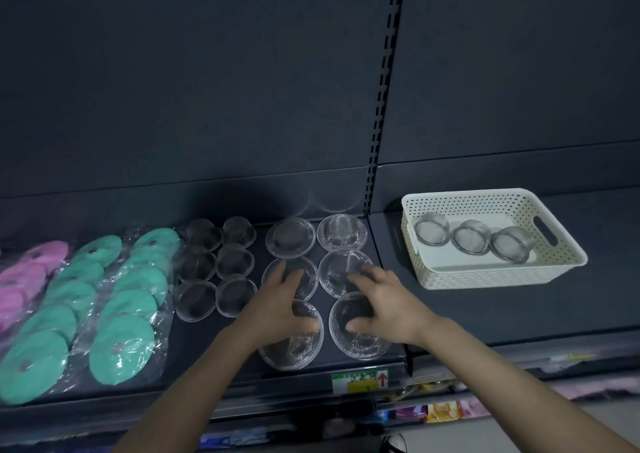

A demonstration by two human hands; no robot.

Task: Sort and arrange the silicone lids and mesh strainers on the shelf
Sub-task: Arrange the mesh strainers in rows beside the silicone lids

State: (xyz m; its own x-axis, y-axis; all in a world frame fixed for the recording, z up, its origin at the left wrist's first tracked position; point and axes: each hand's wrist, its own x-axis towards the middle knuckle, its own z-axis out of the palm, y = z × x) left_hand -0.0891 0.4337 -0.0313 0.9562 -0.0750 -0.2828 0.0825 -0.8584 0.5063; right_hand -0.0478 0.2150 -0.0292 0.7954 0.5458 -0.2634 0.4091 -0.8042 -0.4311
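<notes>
My left hand [287,300] and right hand [384,296] lie side by side, fingers spread and lightly bent, gripping nothing. Each rests on its own column of large strainers.

Under my left thumb is the near-left strainer [294,352], at the shelf [207,348] edge. Under my right thumb is the near-right strainer [363,345]. The two sit just beside each other, rims apart or barely touching; I cannot tell which.

Just ahead, my left fingertips [289,274] touch the mid-left strainer [308,279], and my right fingertips [360,276] reach the mid-right strainer [332,269]. Each hand thus spans two strainers in a line running straight away from me. They are round, so that line is the only axis that matters. I judge any nudge should go along it.

Beyond my fingertips and untouched sits the far pair [290,238]. Left of my left hand are the small strainers [214,269] in two columns, then the bagged teal lids [121,314] and pink lids [20,279].

Right of my right fingers, well apart, stands the basket [485,279] with three loose strainers [471,241] inside. My right hand is the nearer one to fetch them.
</notes>
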